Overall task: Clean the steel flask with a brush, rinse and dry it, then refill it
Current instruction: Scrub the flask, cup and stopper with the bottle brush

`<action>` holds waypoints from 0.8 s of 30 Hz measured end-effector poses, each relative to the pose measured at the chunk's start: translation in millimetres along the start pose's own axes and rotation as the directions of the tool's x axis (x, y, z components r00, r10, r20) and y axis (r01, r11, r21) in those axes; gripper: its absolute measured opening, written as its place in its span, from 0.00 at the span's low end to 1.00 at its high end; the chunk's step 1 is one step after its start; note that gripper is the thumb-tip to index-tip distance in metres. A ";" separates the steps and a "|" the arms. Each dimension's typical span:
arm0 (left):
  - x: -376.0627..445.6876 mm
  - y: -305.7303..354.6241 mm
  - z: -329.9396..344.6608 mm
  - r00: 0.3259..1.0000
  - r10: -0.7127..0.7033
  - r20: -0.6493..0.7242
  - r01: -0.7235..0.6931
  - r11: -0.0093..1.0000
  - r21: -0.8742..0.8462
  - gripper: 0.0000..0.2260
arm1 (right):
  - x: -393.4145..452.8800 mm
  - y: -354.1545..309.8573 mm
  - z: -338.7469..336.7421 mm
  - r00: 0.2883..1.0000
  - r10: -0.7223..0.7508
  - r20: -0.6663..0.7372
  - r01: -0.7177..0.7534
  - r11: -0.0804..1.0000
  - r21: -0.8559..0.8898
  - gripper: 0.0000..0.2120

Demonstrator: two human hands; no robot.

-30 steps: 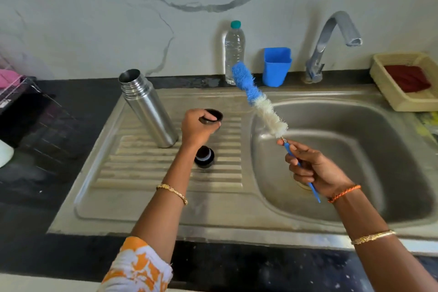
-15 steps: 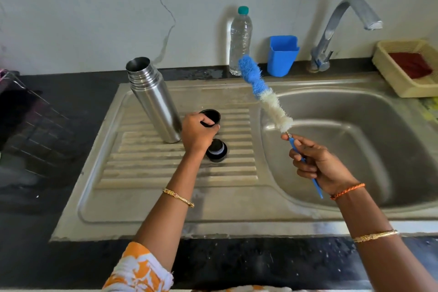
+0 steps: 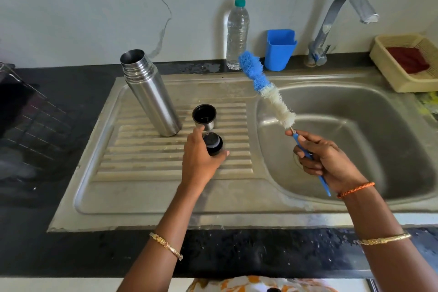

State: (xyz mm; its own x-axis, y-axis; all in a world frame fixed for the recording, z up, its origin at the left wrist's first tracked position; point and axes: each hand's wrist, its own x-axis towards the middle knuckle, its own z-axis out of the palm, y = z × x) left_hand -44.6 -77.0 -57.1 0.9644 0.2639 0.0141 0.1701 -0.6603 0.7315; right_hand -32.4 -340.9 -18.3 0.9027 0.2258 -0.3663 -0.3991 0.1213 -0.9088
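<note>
Here, open steel flask (image 3: 151, 95) upright on the drainboard (image 3: 132, 187).
Right hand (image 3: 329, 161) grips the brush (image 3: 267, 92); left hand (image 3: 201, 161) seemingly curls round the black stopper (image 3: 213, 143).

The left hand (image 3: 201, 161) covers the near side of the black stopper (image 3: 213, 143), so whether its fingers close round it cannot be told; the right hand (image 3: 329, 161) hides the middle of the brush (image 3: 267, 92) handle; the cup (image 3: 204, 117) base sits behind the left thumb; the yellow basket (image 3: 388, 71) and the wire rack (image 3: 21, 111) are cut off by the right and left edges; the patterned clothing (image 3: 248, 284) is cropped at the near edge; the sink drain (image 3: 296, 161) is mostly hidden behind the right hand's fingers.
</note>
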 end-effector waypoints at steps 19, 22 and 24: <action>2.4 129.5 64.9 0.905 -0.251 0.342 0.402 0.246 -0.882 0.21 | -57.6 -18.5 -94.4 0.940 -0.278 -0.199 0.248 0.955 -0.163 0.11; 10.0 159.8 96.5 0.805 -0.330 0.492 0.536 0.051 -0.843 0.32 | -67.1 -13.3 -122.0 0.919 -0.336 -0.208 0.301 0.936 -0.181 0.11; 14.2 176.7 115.1 0.766 -0.352 0.538 0.569 -0.020 -0.822 0.30 | -71.6 -6.9 -144.1 0.896 -0.399 -0.198 0.329 0.893 -0.308 0.11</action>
State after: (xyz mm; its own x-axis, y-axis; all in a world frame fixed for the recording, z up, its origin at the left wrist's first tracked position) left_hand 22.4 -270.8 -6.2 0.7875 0.0561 -0.6138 0.3790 0.7413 0.5540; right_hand -71.1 -497.2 -14.6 0.9993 -0.0375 -0.0053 -0.0096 -0.1148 -0.9933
